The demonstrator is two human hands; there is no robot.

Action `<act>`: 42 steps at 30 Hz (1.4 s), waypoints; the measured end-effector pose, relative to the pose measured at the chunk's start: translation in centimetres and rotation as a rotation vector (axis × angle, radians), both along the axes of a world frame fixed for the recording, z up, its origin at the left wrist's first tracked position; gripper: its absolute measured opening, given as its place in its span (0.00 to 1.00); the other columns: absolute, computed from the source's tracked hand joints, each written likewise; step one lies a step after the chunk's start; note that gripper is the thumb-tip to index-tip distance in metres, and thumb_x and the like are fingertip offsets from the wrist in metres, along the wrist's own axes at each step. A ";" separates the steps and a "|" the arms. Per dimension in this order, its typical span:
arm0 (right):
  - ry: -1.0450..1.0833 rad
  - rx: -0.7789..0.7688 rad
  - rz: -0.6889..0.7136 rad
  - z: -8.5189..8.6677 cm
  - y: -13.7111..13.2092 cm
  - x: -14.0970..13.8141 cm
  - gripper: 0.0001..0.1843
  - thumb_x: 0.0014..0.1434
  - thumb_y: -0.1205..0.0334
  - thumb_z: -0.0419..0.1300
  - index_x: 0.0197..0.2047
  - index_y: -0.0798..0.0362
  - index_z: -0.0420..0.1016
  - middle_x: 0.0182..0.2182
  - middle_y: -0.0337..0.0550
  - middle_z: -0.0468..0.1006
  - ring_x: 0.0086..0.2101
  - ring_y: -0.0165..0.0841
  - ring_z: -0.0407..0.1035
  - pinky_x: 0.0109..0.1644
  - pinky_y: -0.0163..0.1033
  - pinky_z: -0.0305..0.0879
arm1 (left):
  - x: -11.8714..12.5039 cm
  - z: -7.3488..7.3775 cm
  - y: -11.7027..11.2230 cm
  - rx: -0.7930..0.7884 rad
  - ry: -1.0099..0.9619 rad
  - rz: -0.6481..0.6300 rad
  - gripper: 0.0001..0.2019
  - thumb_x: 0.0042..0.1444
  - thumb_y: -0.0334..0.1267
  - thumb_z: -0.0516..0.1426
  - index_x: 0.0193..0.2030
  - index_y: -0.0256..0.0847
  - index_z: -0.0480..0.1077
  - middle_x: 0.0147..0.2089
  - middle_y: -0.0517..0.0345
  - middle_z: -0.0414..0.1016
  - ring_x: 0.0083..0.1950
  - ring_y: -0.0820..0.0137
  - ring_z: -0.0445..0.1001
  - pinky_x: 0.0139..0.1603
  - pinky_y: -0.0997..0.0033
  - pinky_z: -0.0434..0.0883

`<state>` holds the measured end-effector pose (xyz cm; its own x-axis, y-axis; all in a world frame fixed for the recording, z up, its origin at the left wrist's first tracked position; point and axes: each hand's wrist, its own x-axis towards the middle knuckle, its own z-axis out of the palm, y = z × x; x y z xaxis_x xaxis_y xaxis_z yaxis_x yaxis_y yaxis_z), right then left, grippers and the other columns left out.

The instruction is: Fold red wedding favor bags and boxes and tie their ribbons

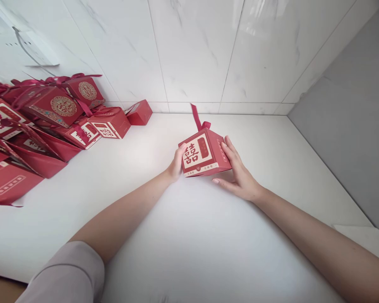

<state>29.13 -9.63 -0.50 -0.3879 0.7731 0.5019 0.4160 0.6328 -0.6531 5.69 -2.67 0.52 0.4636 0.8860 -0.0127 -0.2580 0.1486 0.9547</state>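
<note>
Between my hands is a red gift box [213, 145] with white panels, red Chinese characters and a dark red ribbon [195, 117] standing up from its top. The box is tilted, its printed front turned toward me and to the left. My left hand [176, 163] grips its left side, thumb on the front face and the other fingers hidden behind. My right hand [240, 172] lies along the right side, fingers stretched against it and thumb held apart below the lower edge. Whether the box's underside touches the table cannot be made out.
On the left, several red gift boxes [58, 105] with ribbons are piled against the marbled tile wall [192, 50]. One small red box [141, 112] sits at the pile's right end. A grey cable [27, 48] hangs at upper left. The white table [164, 235] meets a grey wall [350, 118] at right.
</note>
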 end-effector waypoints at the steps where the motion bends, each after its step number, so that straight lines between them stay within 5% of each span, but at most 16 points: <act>1: 0.008 0.010 -0.026 0.0 -0.1 0.0 0.53 0.69 0.46 0.64 0.82 0.29 0.32 0.83 0.37 0.28 0.80 0.51 0.27 0.80 0.70 0.42 | -0.1 0.1 0.2 -0.007 -0.003 -0.020 0.37 0.60 0.73 0.51 0.56 0.42 0.76 0.51 0.49 0.86 0.58 0.50 0.83 0.58 0.50 0.78; 8: 0.121 -0.047 -0.047 -0.1 0.1 0.0 0.46 0.71 0.45 0.62 0.82 0.34 0.41 0.80 0.46 0.50 0.78 0.51 0.48 0.79 0.66 0.54 | -0.5 -0.3 1.1 0.010 0.075 -0.013 0.44 0.58 0.80 0.46 0.60 0.45 0.75 0.55 0.50 0.85 0.59 0.49 0.81 0.54 0.52 0.78; 16: 0.147 -0.114 -0.058 -0.5 0.7 0.0 0.48 0.69 0.45 0.65 0.81 0.37 0.43 0.79 0.51 0.51 0.76 0.53 0.52 0.76 0.67 0.59 | 0.2 0.0 0.1 0.056 0.152 0.093 0.45 0.59 0.79 0.46 0.63 0.42 0.73 0.52 0.46 0.86 0.58 0.48 0.82 0.55 0.51 0.78; 21: 0.172 -0.118 -0.071 -0.5 0.8 0.0 0.49 0.67 0.44 0.66 0.81 0.39 0.44 0.79 0.53 0.53 0.76 0.53 0.53 0.75 0.69 0.61 | -0.3 0.0 0.0 0.100 0.180 -0.020 0.46 0.58 0.80 0.47 0.66 0.46 0.71 0.58 0.46 0.84 0.60 0.49 0.81 0.58 0.50 0.78; 25: 0.193 -0.143 -0.106 -0.5 0.8 -0.2 0.44 0.67 0.43 0.67 0.78 0.40 0.52 0.76 0.53 0.58 0.73 0.54 0.58 0.74 0.68 0.63 | -0.7 -0.3 0.1 0.141 0.237 -0.123 0.46 0.56 0.80 0.50 0.70 0.51 0.66 0.64 0.45 0.80 0.57 0.49 0.83 0.54 0.50 0.79; 30: 0.215 -0.212 -0.096 -0.4 0.9 -0.3 0.37 0.66 0.42 0.67 0.72 0.42 0.63 0.71 0.53 0.68 0.68 0.55 0.66 0.67 0.66 0.73 | -0.5 -0.5 0.1 0.143 0.287 -0.075 0.47 0.57 0.80 0.50 0.72 0.48 0.64 0.63 0.40 0.80 0.55 0.47 0.84 0.47 0.50 0.81; 42: 0.222 -0.296 -0.111 -0.2 0.8 -0.3 0.33 0.66 0.42 0.68 0.68 0.45 0.68 0.67 0.54 0.74 0.63 0.56 0.73 0.62 0.64 0.78 | -0.1 0.3 -0.3 0.164 0.349 -0.022 0.48 0.58 0.79 0.48 0.75 0.48 0.60 0.62 0.40 0.80 0.52 0.51 0.84 0.43 0.54 0.83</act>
<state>28.80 -8.85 -0.66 -0.2004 0.9284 0.3129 0.2997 0.3621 -0.8826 5.60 -2.95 0.85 0.4756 0.8791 -0.0320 0.0887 -0.0118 0.9960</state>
